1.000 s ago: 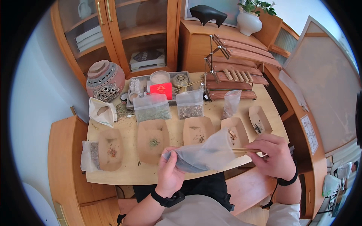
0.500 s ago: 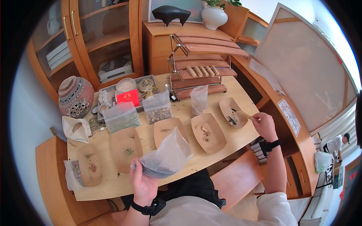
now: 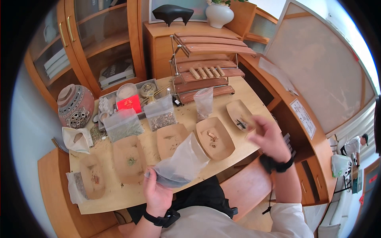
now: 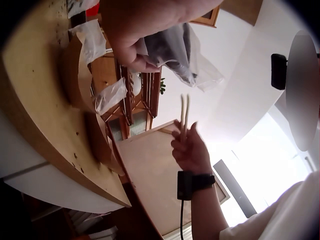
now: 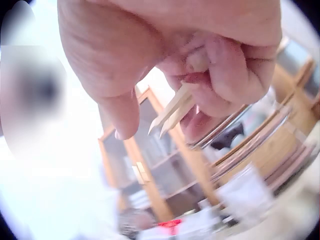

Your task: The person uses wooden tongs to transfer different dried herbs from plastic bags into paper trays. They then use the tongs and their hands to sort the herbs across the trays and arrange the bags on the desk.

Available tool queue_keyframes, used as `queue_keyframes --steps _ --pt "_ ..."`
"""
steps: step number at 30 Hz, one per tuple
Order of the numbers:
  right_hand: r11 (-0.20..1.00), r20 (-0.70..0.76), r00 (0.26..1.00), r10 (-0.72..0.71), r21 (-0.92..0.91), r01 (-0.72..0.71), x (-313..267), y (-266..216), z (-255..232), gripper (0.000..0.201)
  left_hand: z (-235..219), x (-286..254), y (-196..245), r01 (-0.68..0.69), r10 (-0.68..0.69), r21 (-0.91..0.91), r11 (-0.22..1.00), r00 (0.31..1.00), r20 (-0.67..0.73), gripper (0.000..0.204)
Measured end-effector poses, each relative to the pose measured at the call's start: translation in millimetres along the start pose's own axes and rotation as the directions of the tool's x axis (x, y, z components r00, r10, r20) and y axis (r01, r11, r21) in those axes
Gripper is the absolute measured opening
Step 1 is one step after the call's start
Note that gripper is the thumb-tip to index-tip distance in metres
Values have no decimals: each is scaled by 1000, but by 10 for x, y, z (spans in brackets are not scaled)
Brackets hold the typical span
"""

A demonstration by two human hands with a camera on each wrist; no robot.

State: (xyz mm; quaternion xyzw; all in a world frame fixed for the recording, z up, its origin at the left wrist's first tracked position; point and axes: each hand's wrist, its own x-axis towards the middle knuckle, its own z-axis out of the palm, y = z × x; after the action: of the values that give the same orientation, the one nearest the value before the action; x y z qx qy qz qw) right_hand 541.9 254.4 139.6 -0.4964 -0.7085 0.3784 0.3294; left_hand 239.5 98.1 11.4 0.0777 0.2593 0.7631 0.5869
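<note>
My left hand [image 3: 158, 198] grips the closed end of a frosted plastic bag [image 3: 188, 154] holding dark, thin material, its mouth slanting up to the right. In the left wrist view, the bag [image 4: 175, 50] hangs from the curled fingers. My right hand [image 3: 272, 141], blurred in the head view, is raised beside the far-right paper tray [image 3: 234, 106], where small dark pieces [image 3: 240, 124] lie. Pale wooden tweezers [image 4: 185, 117] stick up from its fingers in the left wrist view. In the right wrist view, the tweezers [image 5: 172, 111] show two pointed ends between thumb and fingers.
More paper trays [image 3: 214, 152] with small dried bits stand in a row. Behind them are clear bags of dried herbs [image 3: 125, 126], a bag of dark pieces [image 3: 160, 113], a small bag [image 3: 204, 104], a wooden rack [image 3: 210, 63] and a patterned pot [image 3: 75, 106].
The right hand brought the tweezers from the bag's mouth to the far-right tray, then lifted and turned them away. The left hand kept its hold on the bag while the head view swung right.
</note>
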Motion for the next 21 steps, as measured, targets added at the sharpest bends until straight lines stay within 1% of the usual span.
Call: queue_keyframes --steps 1,2,4,5,7,8,9,10,11,12,13,14,16,17,18,20,21 --pt "995 119 989 -82 71 74 -92 -161 181 65 -14 18 -51 25 -25 16 1000 1000 14 24" --pt "979 229 958 -172 149 140 -169 -300 379 69 24 18 -79 32 -32 19 999 999 27 24" --pt "958 224 940 -256 187 217 -294 -383 740 69 131 -6 -126 61 -60 -23 998 998 33 27" --pt "958 215 942 -257 186 219 -294 -382 842 69 178 -19 -139 64 -63 -20 998 997 41 27" --pt "955 335 938 -85 297 -20 -267 -345 958 72 248 -31 -146 67 -66 -42 997 998 13 31" --pt "954 329 940 -87 299 -16 -236 -367 934 72 235 -29 -158 68 -67 -39 997 998 19 31" --pt "963 405 914 30 232 -134 -178 -410 897 75 189 -33 -185 55 -53 -49 997 997 47 32" --pt "957 472 869 146 154 -245 -144 -447 875 78 138 -33 -212 41 -36 -62 997 997 74 33" --pt "959 471 871 140 153 -237 -140 -468 854 78 70 -23 -240 36 -31 -64 997 996 79 33" --pt "979 461 883 -86 203 -10 -147 -482 823 81 -8 -11 -264 64 -53 -83 994 990 127 34" --pt "943 439 843 -310 251 217 -150 -497 801 85 26 8 -242 93 -74 -101 991 981 177 34" --pt "942 438 841 -317 249 225 -156 -513 795 85 74 19 -231 87 -68 -102 991 981 183 34" --pt "914 483 844 -233 406 21 -202 -521 820 94 219 10 -218 18 -11 -106 994 998 64 35" --pt "899 488 852 -189 434 -49 -230 -424 904 101 262 12 -211 9 -1 -109 994 998 67 35" --pt "901 492 848 -198 432 -41 -243 -381 965 101 301 20 -209 18 -12 -102 995 998 56 34" --pt "898 349 909 -227 437 56 -254 -354 1109 97 295 31 -249 14 -11 -95 995 999 39 34" --pt "797 237 917 -320 592 125 -250 -346 1198 74 212 44 -309 23 -16 -105 994 997 70 34"
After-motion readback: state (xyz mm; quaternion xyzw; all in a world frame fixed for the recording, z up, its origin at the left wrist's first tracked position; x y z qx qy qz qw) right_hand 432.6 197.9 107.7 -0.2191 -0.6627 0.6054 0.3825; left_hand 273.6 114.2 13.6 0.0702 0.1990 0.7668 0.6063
